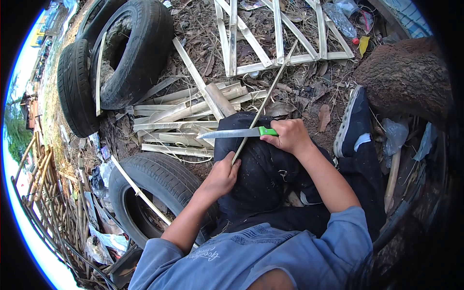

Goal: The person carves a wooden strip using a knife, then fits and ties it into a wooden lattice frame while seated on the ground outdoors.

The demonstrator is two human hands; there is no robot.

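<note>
While the near end of a slender bamboo strip (266, 99) is pinched by the left fingers (227, 166), a green-handled knife (232, 133) is gripped by the right fingers (287, 129), which are curled closed around its handle. The strip is found directly beyond the left fingers, slanted forward and to the right over the dark trouser knee (266, 164), its far end raised toward a lattice frame (304, 59). This placement is judged deliberate: a firm rest appears to be lent by the knee, and slipping of the near end is apparently prevented by the left pinch. The blade is laid across the strip just beyond the left fingers, with its tip directed to the left, presumably so that the strip is met close to where it is steadied. Whether the cutting edge is in contact cannot be confirmed. Loose strips (176, 125) are heaped forward and to the left of the left fingers, seemingly for easy reach. Nearer, to the left of the same fingers, a tyre (162, 170) is noted, with a further strip (140, 192) leaned across it. As to condition, the held strip is observed to be narrow, nearly straight and yellowish brown, slightly darker than the heaped ones; no split is detected along its visible length.
</note>
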